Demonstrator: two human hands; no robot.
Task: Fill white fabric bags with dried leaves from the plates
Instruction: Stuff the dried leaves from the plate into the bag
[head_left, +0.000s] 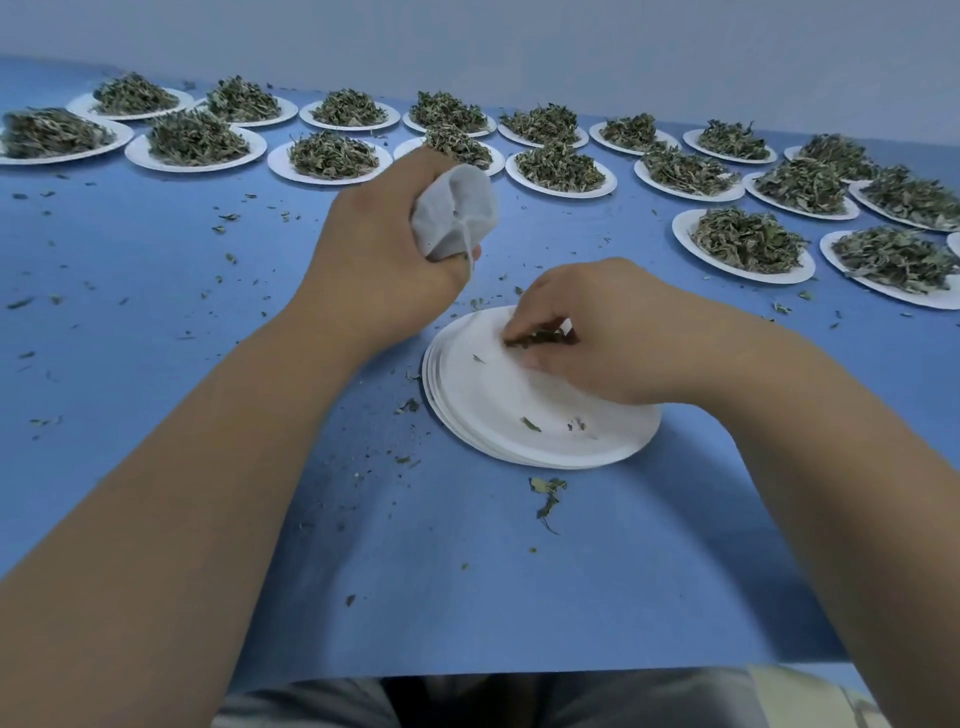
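Bag (457, 213) gripped in left hand (384, 244), right hand (597, 332) apparently pinching leaves (535, 340) on plate stack (493, 415), near table edge (519, 660)

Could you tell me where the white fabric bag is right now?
In the head view, the white fabric bag is gripped in the left hand, left of centre, above the table behind the stack of white plates.

Leaf-heaped plates (681, 231): at least eighteen; empty-plate stack (483, 397): one; white bag (457, 213): one
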